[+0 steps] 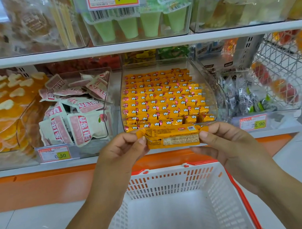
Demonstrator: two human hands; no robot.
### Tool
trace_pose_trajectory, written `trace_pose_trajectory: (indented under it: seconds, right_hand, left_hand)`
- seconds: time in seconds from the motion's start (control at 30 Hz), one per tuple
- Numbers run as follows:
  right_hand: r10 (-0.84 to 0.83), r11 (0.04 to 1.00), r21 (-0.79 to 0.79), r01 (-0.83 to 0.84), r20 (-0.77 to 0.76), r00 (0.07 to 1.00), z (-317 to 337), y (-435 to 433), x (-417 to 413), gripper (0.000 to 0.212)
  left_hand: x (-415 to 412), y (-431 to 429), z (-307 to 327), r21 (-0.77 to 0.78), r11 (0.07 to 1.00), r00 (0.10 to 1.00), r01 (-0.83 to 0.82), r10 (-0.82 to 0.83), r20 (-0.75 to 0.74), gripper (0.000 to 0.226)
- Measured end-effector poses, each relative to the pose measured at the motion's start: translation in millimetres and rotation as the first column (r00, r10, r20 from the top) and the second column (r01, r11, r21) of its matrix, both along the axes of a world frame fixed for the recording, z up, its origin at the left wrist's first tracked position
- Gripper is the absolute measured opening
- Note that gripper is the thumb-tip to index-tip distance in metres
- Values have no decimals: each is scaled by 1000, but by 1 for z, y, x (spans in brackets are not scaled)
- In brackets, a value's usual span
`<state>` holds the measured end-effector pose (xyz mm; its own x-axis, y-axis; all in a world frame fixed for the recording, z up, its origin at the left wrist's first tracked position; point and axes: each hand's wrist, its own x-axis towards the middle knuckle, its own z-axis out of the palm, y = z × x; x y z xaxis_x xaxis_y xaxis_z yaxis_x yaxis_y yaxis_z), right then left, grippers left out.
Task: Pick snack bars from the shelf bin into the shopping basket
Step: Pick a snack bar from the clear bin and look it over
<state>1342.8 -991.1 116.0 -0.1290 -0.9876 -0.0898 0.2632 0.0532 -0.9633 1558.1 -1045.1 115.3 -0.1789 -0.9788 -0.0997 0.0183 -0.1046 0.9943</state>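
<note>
You hold one flat orange foil-wrapped snack bar [171,137] level between both hands, left hand [121,151] and right hand [227,143] each pinching a crimped end, just in front of the clear plastic shelf bin [208,82] of matching bars. It hangs above the white-and-orange slotted shopping basket [172,183]; the carry looks midway, and lowering and letting go comes next

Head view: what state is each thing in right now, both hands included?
snack bar, held level between both hands, printed back toward the camera.
left hand, pinching the bar's left end.
right hand, pinching the bar's right end.
shopping basket, below the hands, no bars visible inside.
shelf bin, open-topped, nearly full of rowed bars.
</note>
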Motion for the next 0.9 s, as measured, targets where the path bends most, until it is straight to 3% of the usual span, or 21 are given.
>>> trace_pose_trajectory:
  seconds: [0.07,0.17,0.3,0.5,0.6,0.67,0.9]
  right_hand:
    - [-24,1000,-15,24,-9,1000,0,0,3,42]
    - [-94,995,-23,93,-55,994,1,1,9,19]
    - [-145,989,-36,142,-129,981,2,2,13,12]
    - [-142,988,-79,132,-154,978,1,3,10,20]
    - [-69,996,-73,59,-142,987,-4,3,8,47]
    - [-43,997,-65,35,-131,990,-6,2,6,56]
    - [25,998,-49,-24,21,999,-5,-1,3,55]
  left_hand:
    - [-4,2,-1,-9,1000,1000,-14,14,1,19]
    - [-10,6,1,-15,999,999,-51,51,-14,11]
    - [-11,6,3,-23,995,994,-100,99,-49,9]
    - [-11,9,-1,-28,993,993,-115,114,-10,19]
    - [-9,8,-1,21,998,997,-60,61,-38,17]
    - [-8,7,0,51,998,997,-25,29,-73,31]
    - [-2,1,-1,85,996,999,-8,12,-48,22]
